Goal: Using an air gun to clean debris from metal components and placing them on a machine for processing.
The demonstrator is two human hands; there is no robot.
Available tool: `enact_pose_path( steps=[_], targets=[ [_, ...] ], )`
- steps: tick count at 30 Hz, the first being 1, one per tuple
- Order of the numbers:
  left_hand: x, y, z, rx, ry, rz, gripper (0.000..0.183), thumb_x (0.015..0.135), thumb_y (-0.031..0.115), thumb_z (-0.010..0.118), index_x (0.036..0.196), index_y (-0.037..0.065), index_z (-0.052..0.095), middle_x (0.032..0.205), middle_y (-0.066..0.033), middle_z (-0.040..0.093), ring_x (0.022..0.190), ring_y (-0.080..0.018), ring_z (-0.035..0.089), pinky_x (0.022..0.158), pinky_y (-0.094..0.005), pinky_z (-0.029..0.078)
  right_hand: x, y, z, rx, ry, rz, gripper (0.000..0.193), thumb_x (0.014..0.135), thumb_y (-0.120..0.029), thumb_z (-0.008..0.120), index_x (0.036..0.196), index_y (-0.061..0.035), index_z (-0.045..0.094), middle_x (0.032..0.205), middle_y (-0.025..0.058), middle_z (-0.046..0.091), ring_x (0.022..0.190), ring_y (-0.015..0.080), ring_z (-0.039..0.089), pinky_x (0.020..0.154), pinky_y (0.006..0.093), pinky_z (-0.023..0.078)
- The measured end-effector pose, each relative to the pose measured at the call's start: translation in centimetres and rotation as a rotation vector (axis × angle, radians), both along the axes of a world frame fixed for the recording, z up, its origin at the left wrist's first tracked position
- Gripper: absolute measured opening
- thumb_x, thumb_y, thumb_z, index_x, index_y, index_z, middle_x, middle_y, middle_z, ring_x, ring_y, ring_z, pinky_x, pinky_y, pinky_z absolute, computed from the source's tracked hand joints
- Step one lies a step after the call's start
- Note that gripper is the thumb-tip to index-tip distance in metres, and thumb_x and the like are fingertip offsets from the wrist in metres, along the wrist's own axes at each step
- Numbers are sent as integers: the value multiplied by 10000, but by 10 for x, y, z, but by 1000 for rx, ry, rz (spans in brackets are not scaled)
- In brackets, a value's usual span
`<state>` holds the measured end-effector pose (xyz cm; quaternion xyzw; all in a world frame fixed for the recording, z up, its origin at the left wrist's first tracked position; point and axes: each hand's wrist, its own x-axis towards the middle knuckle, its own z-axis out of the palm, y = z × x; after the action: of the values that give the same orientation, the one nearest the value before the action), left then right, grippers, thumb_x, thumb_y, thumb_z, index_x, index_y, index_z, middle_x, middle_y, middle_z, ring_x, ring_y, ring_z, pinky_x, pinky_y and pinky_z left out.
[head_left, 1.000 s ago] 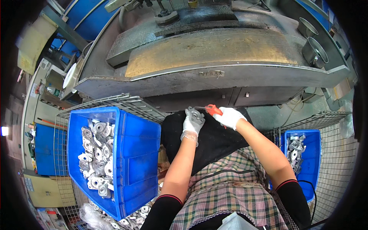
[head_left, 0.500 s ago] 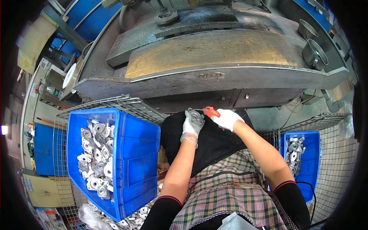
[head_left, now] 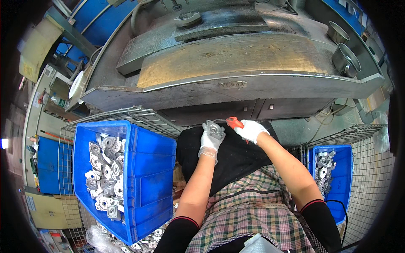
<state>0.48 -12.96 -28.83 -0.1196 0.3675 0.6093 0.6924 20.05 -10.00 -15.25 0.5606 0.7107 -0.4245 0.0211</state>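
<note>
My left hand (head_left: pixel 211 140), in a white glove, is closed around a grey metal casting (head_left: pixel 214 130) with a round hole and lobed flanges. It holds the casting above the black cloth (head_left: pixel 230 154) on my lap. My right hand (head_left: pixel 253 132), gloved as well, grips a red-handled hand tool (head_left: pixel 234 122). From its handle a thin bent metal tip reaches left to the upper edge of the casting; whether the two touch I cannot make out.
At my left stands a blue bin (head_left: pixel 152 168) of similar castings (head_left: pixel 107 170). Another blue bin (head_left: pixel 344 185) with castings is at my right. Ahead is a metal machine table (head_left: pixel 253 86) with a wooden board (head_left: pixel 232 55), a round metal piece (head_left: pixel 187 19) and metal pots (head_left: pixel 346 59).
The casting in my left hand has turned a little, and the tool's thin tip shows more plainly above it. On the machine, the spindle has risen off the round metal piece.
</note>
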Motion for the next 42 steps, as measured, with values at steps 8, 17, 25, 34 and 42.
enact_pose_path(
  steps=[8,17,25,34,42],
  targets=[
    [1,2,-2,6,7,13,562,937,652,396,1319,264,534,1393,-73,498,1267,-346,450,1074,-530,296,1,-3,5,-6,13,-10,402,898,-430,513,1051,-68,599,833,147,680,689,289,670,687,401,518],
    [-53,-7,-93,303,-1252,69,650,940,660,348,1395,213,472,1436,-37,477,1302,-304,436,1101,-527,278,-25,-23,34,233,-118,196,417,925,-433,459,1071,-61,578,969,166,689,895,334,676,806,439,517],
    [10,-1,23,-254,-2546,1481,556,1010,500,260,1495,235,328,1548,14,324,1435,-272,278,1062,-671,260,-8,-24,52,234,-208,128,381,932,-405,454,1065,-70,576,972,165,689,902,351,667,807,455,518],
    [7,-4,27,-177,-2541,1528,473,1001,340,367,1472,291,346,1554,-8,315,1441,-294,274,1037,-697,276,-23,-27,62,290,-229,187,355,930,-371,452,1053,-62,578,932,161,695,864,347,677,786,454,526],
    [8,-1,18,-143,-2545,1551,501,1014,403,288,1497,272,307,1566,26,296,1456,-252,250,1054,-686,258,-26,-27,61,257,-238,176,341,926,-354,449,1048,-65,582,911,156,699,844,342,682,779,448,529]
  ],
)
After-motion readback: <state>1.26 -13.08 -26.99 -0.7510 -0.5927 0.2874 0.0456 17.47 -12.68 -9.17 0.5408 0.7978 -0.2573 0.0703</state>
